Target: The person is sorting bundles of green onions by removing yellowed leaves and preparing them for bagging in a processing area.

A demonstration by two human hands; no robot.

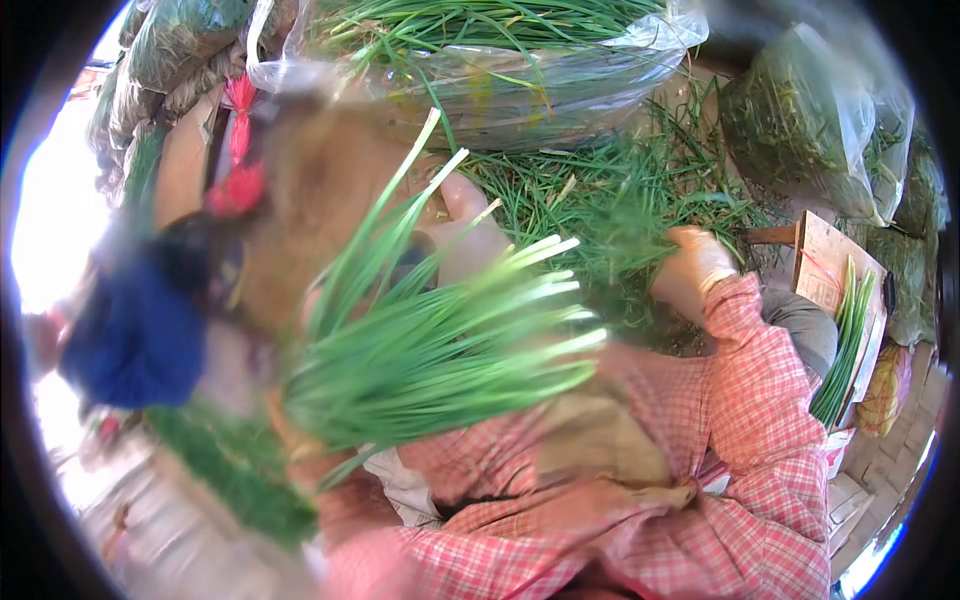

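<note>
Blue cloth (130, 335): soft, rumpled and blurred, at the far left.
Stuffed bags (185, 50): bulging plastic, greenery inside, piled at the upper left.
Red plastic (238, 125): thin, shiny and pinched into a narrow twist, beside a flat brown board.
Left hand (285, 432): blurred and partly covered by leaves; its fingers are clamped on the leafy end of the green bunch.
Green bunch (440, 355): long, slim, smooth stalks, raised in front of the lap; the pale, blunt ends fan out to the right.
Clear bag (500, 105): crinkled, glossy plastic with long green blades heaped in it, at the top.
Checked clothes (765, 410): pink-and-white woven fabric, creased at the sleeve.
Loose trimmings (600, 200): a tangled, stringy mat of green blades and dry bits on the ground.
Right hand (692, 270): at the trimmings' edge; whether its fingers are apart or together cannot be told.
Packed bag (800, 120): cloudy plastic, blocky, upper right.
Stalks (847, 345): straight and thin, lying along a pale flat board.
</note>
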